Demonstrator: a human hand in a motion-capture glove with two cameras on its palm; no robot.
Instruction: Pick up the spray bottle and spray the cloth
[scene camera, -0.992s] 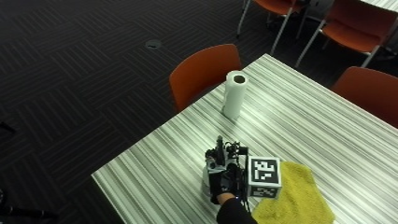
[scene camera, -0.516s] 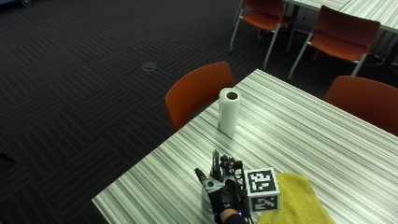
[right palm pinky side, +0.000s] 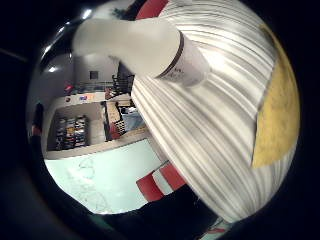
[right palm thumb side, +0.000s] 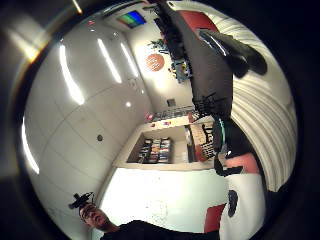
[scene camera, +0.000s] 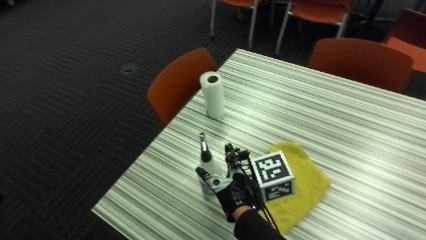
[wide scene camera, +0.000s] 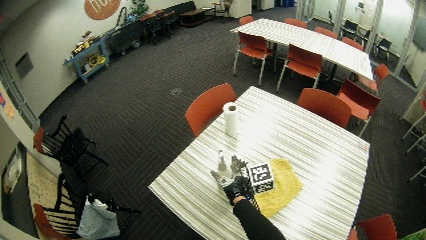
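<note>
Lower centre of frame: spray bottle (scene camera: 207, 167) upright on counter (scene camera: 346, 115), touching thumb side of right hand (scene camera: 232, 187). Fingers (scene camera: 230, 151) straight, spread, not curled round it. Yellow cloth (scene camera: 303, 192) just right.

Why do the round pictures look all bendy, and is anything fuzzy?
In the little finger side palm view the wide lens curves the striped table, and the close spray bottle looks fuzzy. In the thumb side palm view ceiling lights glare. In the outside view the table stripes shine under the lights.

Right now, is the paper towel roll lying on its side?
No, the paper towel roll stands upright on the striped table, near the orange chair.
</note>
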